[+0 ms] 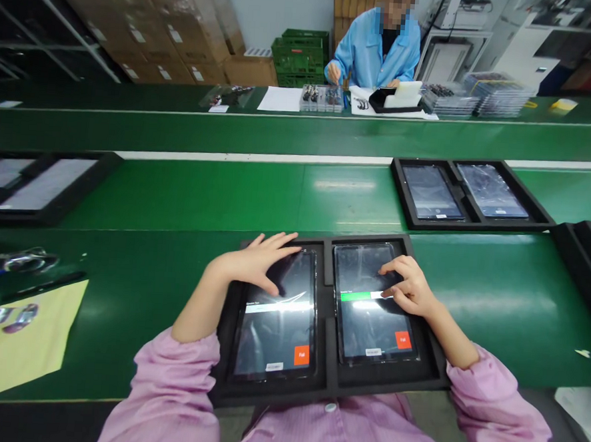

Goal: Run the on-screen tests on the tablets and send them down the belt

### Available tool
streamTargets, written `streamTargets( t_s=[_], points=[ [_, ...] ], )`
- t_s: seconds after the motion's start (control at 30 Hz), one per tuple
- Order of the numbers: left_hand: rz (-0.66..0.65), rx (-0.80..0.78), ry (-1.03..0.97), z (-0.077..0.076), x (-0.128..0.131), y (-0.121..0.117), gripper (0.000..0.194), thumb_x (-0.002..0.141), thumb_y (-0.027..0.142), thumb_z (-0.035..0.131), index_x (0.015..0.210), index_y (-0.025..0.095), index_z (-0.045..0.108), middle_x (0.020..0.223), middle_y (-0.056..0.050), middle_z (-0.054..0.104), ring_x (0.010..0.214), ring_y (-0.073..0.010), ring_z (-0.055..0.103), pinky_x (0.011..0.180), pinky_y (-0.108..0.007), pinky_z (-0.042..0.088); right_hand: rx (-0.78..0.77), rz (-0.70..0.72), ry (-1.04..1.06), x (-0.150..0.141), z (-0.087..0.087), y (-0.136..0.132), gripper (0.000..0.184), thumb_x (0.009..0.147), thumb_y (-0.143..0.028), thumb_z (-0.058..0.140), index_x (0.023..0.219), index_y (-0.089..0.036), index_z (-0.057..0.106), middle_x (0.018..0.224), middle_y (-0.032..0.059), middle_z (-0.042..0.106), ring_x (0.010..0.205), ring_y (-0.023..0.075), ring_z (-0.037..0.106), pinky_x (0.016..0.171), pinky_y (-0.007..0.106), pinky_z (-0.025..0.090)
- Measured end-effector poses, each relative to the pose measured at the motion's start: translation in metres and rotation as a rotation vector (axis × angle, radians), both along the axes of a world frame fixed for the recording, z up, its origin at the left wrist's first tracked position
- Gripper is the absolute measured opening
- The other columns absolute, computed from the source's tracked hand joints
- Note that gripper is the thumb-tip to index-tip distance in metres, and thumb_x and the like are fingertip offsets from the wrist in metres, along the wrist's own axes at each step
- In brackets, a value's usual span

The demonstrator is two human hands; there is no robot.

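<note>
A black foam tray (326,316) at the bench's near edge holds two tablets side by side, screens lit. Over the upper part of the left tablet (275,340), my left hand (255,262) is spread open, its fingers near the tray's far rim. That screen shows a pale bar and an orange "Fail" square. My right hand (409,288) is above the right tablet (369,332), fingers apart and curved, fingertips at or just over the glass. A bar partly filled with green and another orange "Fail" square show there. Neither hand grips anything.
Another foam tray (411,215) with two tablets lies far right, and one more tray (50,213) far left. Yellow paper (32,345) and small items lie at left. Across the bench sits a person in blue (379,46) behind clear plastic boxes (323,98).
</note>
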State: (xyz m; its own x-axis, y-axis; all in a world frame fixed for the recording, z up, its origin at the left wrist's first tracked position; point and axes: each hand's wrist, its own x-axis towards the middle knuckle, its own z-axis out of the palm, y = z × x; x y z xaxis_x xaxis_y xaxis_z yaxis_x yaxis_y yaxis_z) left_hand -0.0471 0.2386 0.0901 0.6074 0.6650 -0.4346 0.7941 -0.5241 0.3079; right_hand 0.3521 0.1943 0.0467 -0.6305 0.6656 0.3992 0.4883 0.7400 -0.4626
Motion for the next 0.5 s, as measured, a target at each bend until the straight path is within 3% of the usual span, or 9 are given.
streamTargets(
  t_s=[0.13,0.2,0.27,0.33,0.43,0.5],
  points=[
    [0.147,-0.065,-0.022,0.013,-0.046,0.011,0.07,0.073,0.046,0.068,0.137,0.024,0.054,0.157,-0.012,0.037,0.142,-0.0328,0.038,0.116,-0.046,0.03,-0.05,-0.021,-0.13,-0.001,0.001,-0.002,0.038,0.084,-0.024,0.044,0.059,-0.026,0.073,0.108,0.0064,0.067,0.097,0.0263,0.054,0.091,0.047,0.039],
    [0.179,-0.084,-0.062,0.014,-0.058,0.013,0.063,0.071,0.042,0.066,0.131,0.023,0.06,0.147,-0.01,0.05,0.135,-0.0289,0.048,0.112,-0.04,0.037,-0.058,-0.129,-0.088,0.002,0.001,-0.002,0.04,0.086,-0.025,0.042,0.064,-0.027,0.075,0.107,0.0066,0.067,0.098,0.0268,0.055,0.092,0.047,0.04],
    [0.189,-0.086,-0.107,0.014,-0.062,0.014,0.06,0.068,0.04,0.066,0.126,0.024,0.063,0.14,-0.009,0.057,0.13,-0.0278,0.052,0.11,-0.038,0.039,-0.05,-0.381,0.05,0.012,-0.001,0.002,0.048,0.092,-0.027,0.033,0.078,-0.027,0.079,0.104,0.0084,0.065,0.1,0.0273,0.056,0.093,0.045,0.042],
    [0.209,-0.071,-0.124,0.014,-0.06,0.014,0.058,0.065,0.039,0.067,0.121,0.024,0.066,0.137,-0.008,0.06,0.127,-0.0289,0.055,0.109,-0.038,0.041,-0.031,-0.722,0.173,0.027,-0.007,0.012,0.055,0.097,-0.03,0.023,0.1,-0.024,0.077,0.109,0.0112,0.062,0.107,0.0283,0.055,0.095,0.044,0.044],
    [0.256,-0.044,-0.103,0.01,-0.061,0.016,0.058,0.065,0.042,0.065,0.12,0.022,0.067,0.136,-0.01,0.062,0.127,-0.0308,0.056,0.109,-0.039,0.042,-0.099,-1.262,0.093,0.06,-0.018,0.038,0.058,0.099,-0.039,0.019,0.139,-0.016,0.054,0.131,0.0196,0.052,0.12,0.0341,0.047,0.096,0.052,0.043],
    [0.272,-0.031,-0.102,0.003,-0.067,0.019,0.059,0.063,0.046,0.065,0.118,0.024,0.069,0.134,-0.009,0.063,0.127,-0.0317,0.056,0.11,-0.04,0.042,-0.193,-1.5,-0.023,0.084,-0.023,0.057,0.062,0.099,-0.043,0.023,0.149,-0.01,0.04,0.142,0.0279,0.042,0.126,0.0403,0.041,0.094,0.061,0.04]
  ],
)
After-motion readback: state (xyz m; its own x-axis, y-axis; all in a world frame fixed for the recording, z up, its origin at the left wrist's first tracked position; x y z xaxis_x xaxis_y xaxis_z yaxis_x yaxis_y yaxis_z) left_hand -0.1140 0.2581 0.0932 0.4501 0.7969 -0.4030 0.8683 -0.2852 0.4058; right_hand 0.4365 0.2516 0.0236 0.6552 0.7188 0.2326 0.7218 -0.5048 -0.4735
